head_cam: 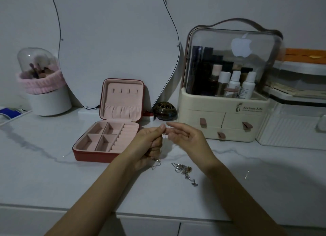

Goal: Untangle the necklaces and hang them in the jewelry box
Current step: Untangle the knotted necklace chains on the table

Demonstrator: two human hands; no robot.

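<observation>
Here, a white marble-veined tabletop fills the lower view, with a curved mirror leaning against the wall behind it. To the right stands a cream cosmetics organizer with a clear domed cover and small drawers; bottles show inside it. On the far left a white brush holder wears a pink band under a clear dome. In the middle, the red jewelry box lies open, its pink-lined lid upright against the mirror; the four hooks in the lid are bare. A small dark round pot sits just right of the lid.

Both hands are raised over the table just right of the box. The left hand is clenched around a thin silver chain, pinching it at the fingertips while its end dangles below the palm. The right hand meets it with fingers loosely curled; whether it grips the chain I cannot tell. A tangled silver necklace heap lies on the table beneath the hands.
</observation>
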